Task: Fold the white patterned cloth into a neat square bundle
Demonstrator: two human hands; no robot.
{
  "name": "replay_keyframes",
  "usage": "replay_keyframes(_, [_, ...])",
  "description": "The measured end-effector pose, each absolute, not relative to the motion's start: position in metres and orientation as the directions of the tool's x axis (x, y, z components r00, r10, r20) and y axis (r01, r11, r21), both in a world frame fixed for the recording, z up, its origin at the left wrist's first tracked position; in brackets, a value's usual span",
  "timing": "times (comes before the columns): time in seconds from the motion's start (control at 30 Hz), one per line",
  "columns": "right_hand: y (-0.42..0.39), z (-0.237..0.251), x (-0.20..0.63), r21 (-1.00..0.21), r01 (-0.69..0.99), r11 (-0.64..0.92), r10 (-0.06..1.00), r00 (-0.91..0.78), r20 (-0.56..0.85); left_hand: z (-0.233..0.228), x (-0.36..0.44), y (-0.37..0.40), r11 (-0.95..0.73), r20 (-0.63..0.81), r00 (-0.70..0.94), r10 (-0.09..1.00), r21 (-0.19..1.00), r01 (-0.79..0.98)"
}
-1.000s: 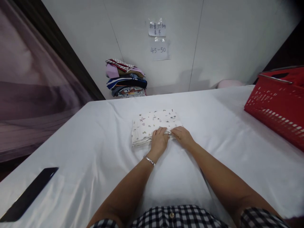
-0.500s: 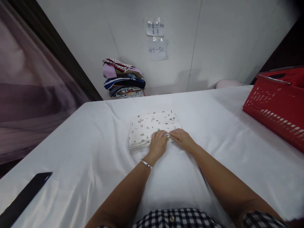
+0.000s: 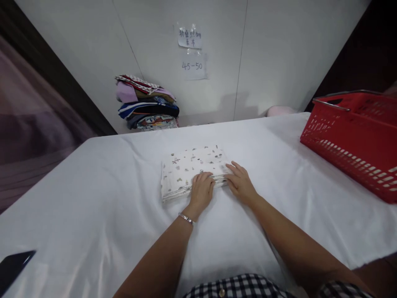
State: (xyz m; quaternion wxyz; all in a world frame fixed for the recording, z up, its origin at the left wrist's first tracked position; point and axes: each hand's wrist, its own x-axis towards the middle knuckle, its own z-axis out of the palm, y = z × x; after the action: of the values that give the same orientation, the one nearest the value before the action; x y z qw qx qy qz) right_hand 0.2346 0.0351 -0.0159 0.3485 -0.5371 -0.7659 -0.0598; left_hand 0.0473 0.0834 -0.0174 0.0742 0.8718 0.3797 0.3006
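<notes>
A folded white cloth (image 3: pixel 186 167) with small printed figures lies flat on the white-covered table (image 3: pixel 93 198). My left hand (image 3: pixel 201 192), with a bracelet at the wrist, rests on the cloth's near edge, fingers curled over it. Just to its right, my right hand (image 3: pixel 240 184) lies with fingers stretched against the cloth's near right corner. Both hands touch the cloth and the cloth stays on the table.
A stack of folded colourful clothes (image 3: pixel 145 103) sits at the back left against the wall. To the right stands a red plastic basket (image 3: pixel 353 140) with a metal handle. A dark flat object (image 3: pixel 12 267) lies at the near left edge. Paper notes (image 3: pixel 192 51) hang on the wall.
The view has shifted right, so everything sits further left in frame. My right hand's fingers have spread out along the cloth's corner; the left hand stays on the near edge.
</notes>
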Motion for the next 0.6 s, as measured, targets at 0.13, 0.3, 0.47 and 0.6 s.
replay_keyframes(0.13, [0.0368, -0.0174, 0.2358, -0.256, 0.884, 0.392, 0.778, -0.170, 0.605, -0.0182, 0.0476, 0.0838, -0.691, 0.476, 0.511, 0.716, 0.382, 0.614])
replay_keyframes(0.3, [0.0360, -0.0159, 0.2335, -0.270, 0.851, 0.449, 0.754, -0.199, 0.626, -0.0180, 0.0484, 0.0840, -0.677, 0.474, 0.492, 0.731, 0.406, 0.614])
replay_keyframes(0.47, [0.0379, -0.0162, 0.2307, -0.244, 0.864, 0.440, 0.798, -0.252, 0.548, -0.0182, 0.0487, 0.0837, -0.674, 0.475, 0.488, 0.732, 0.404, 0.618])
replay_keyframes(0.6, [0.0376, -0.0138, 0.2310, -0.206, 0.892, 0.402, 0.827, -0.258, 0.499, -0.0179, 0.0478, 0.0841, -0.683, 0.473, 0.501, 0.725, 0.397, 0.613])
